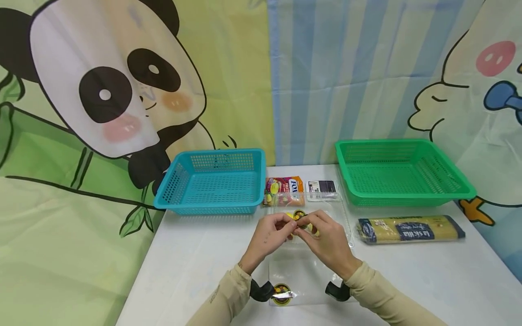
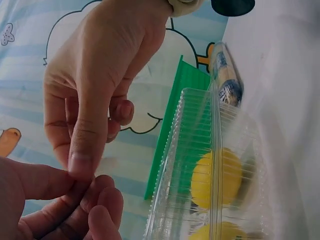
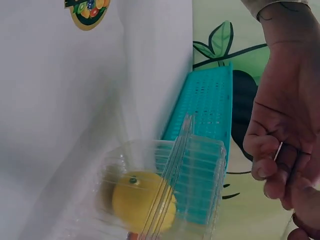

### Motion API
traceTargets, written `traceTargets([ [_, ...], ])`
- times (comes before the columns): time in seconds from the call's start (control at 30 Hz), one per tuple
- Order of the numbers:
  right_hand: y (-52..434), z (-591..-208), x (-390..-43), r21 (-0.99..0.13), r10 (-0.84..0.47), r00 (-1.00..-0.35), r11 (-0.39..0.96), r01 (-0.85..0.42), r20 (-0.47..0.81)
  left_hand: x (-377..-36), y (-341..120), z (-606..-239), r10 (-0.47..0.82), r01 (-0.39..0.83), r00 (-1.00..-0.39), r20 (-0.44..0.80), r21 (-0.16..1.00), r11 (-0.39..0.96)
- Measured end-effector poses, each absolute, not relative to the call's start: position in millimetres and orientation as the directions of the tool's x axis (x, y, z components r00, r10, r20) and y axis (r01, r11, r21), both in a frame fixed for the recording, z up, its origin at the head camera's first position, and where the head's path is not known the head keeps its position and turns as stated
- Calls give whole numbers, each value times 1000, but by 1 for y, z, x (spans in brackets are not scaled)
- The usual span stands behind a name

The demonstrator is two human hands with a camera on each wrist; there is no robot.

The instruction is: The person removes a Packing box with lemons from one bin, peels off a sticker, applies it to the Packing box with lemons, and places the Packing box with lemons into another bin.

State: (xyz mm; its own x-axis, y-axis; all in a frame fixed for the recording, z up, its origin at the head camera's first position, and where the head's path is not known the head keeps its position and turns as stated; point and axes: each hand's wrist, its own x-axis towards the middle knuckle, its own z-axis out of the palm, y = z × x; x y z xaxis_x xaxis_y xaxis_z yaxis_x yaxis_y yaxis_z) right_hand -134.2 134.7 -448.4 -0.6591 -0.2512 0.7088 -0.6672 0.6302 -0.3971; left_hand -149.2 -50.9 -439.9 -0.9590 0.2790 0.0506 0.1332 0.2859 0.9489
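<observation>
My left hand (image 1: 287,225) and right hand (image 1: 305,227) meet fingertip to fingertip over the table's middle. Together they pinch a thin pale strip (image 3: 277,150), too small to identify. In the left wrist view my right hand's (image 2: 100,80) thumb presses onto my left hand's (image 2: 70,205) curled fingers. Just behind and under the hands lies a clear plastic clamshell box (image 1: 338,217) with yellow lemons (image 2: 215,177) inside, also visible as the clamshell (image 3: 195,165) in the right wrist view. A clear plastic bag (image 1: 302,271) with a fruit sticker (image 1: 281,293) lies flat between my forearms.
A blue basket (image 1: 214,181) stands at the back left and a green basket (image 1: 401,172) at the back right. Between them lie a candy packet (image 1: 283,190) and a small dark-labelled packet (image 1: 322,188). A spaghetti packet (image 1: 409,228) lies in front of the green basket.
</observation>
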Motion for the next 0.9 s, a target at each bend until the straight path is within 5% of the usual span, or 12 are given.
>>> traceTargets([
  [0.47,160,-439,-161,-585,-105,-831,662,-469,546,-166,-50,-436,316,250,-941,123,882,399],
  [0.9,165,-446,-176,-612,-76,-933,735,-290,351,-190,-34,-443,257,271,-956,143,771,577],
])
